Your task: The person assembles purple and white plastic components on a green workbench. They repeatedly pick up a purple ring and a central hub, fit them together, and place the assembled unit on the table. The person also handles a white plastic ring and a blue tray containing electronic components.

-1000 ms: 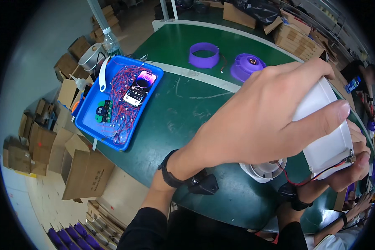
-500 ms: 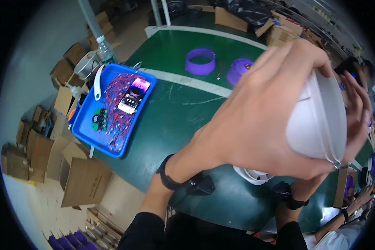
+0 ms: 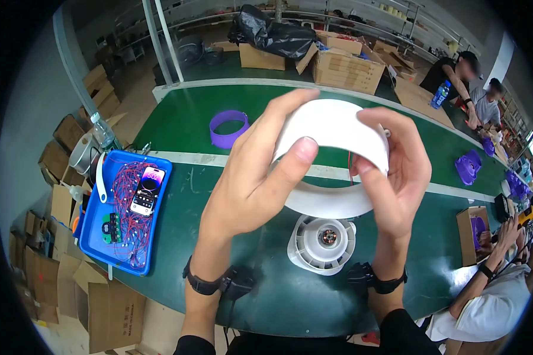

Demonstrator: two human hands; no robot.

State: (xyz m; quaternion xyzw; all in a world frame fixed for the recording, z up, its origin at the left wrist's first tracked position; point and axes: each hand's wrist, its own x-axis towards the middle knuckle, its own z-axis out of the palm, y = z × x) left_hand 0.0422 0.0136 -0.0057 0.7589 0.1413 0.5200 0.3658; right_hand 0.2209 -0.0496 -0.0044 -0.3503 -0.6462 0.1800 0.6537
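Both hands hold a white plastic ring [image 3: 337, 121] up above the table, tilted so its opening faces me. My left hand [image 3: 246, 171] grips its left side with the thumb on the inner face. My right hand [image 3: 401, 171] is closed on the right side, its thumb also inside. A bit of thin red wire shows through the opening, near the right thumb. Below the ring, a round white fan base [image 3: 299, 248] stands on the table with vanes around a copper-wound motor [image 3: 328, 237].
At left lies a blue tray [image 3: 147, 265] with red wires, a phone [image 3: 148, 190] and a green terminal block [image 3: 111, 228]. A purple ring [image 3: 229, 129] sits beyond my left hand. Cardboard boxes [image 3: 349, 70] stand at the back. At right, a co-worker's hand [image 3: 508, 236] is beside a small carton [image 3: 469, 239].
My hands have brought the white ring down and away from the camera, turning its opening toward me. The view has shifted, so the fan base now shows fully.
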